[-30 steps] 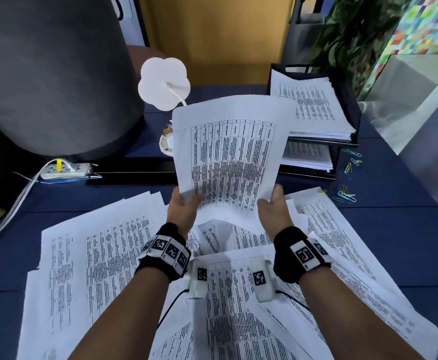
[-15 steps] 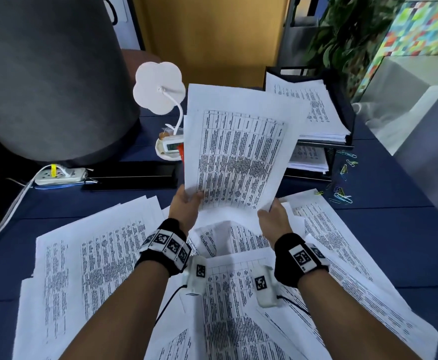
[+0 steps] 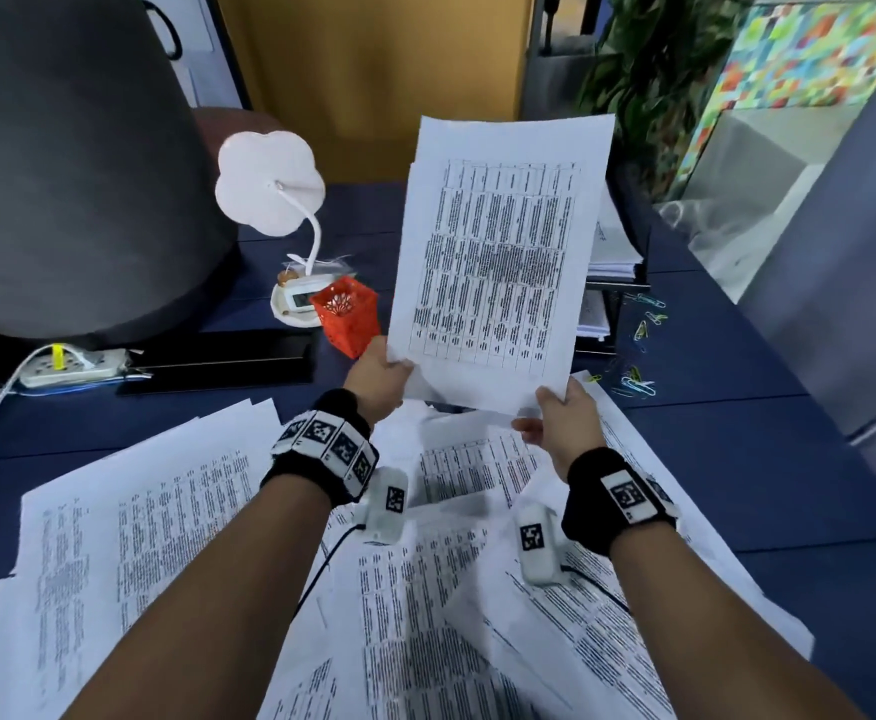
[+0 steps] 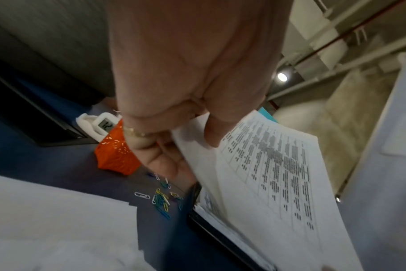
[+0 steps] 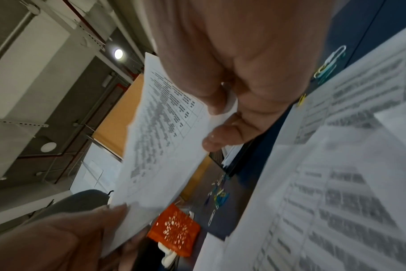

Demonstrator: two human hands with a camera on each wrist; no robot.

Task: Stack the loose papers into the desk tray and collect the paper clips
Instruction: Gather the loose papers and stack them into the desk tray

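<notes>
Both hands hold up a small stack of printed sheets (image 3: 498, 262) above the desk. My left hand (image 3: 381, 379) pinches its lower left corner, thumb on top (image 4: 211, 135). My right hand (image 3: 563, 415) pinches the lower right corner (image 5: 218, 128). The lifted sheets (image 4: 267, 174) hide most of the black desk tray (image 3: 633, 236), which holds stacked paper at the back right. Many loose printed papers (image 3: 176, 522) cover the near desk. Coloured paper clips (image 3: 633, 381) lie scattered right of the tray front, seen also as paper clips (image 4: 161, 199) and paper clips (image 5: 218, 194).
An orange perforated cup (image 3: 347, 322) stands left of the lifted sheets, beside a white flower-shaped lamp (image 3: 269, 187) with a clock base (image 3: 301, 301). A large grey cylinder (image 3: 72, 163) fills the back left. A power strip (image 3: 69, 363) and cable lie at the left.
Both hands have carried the stack up and to the right, toward the tray, which it now mostly covers. The orange cup has come into view behind it.
</notes>
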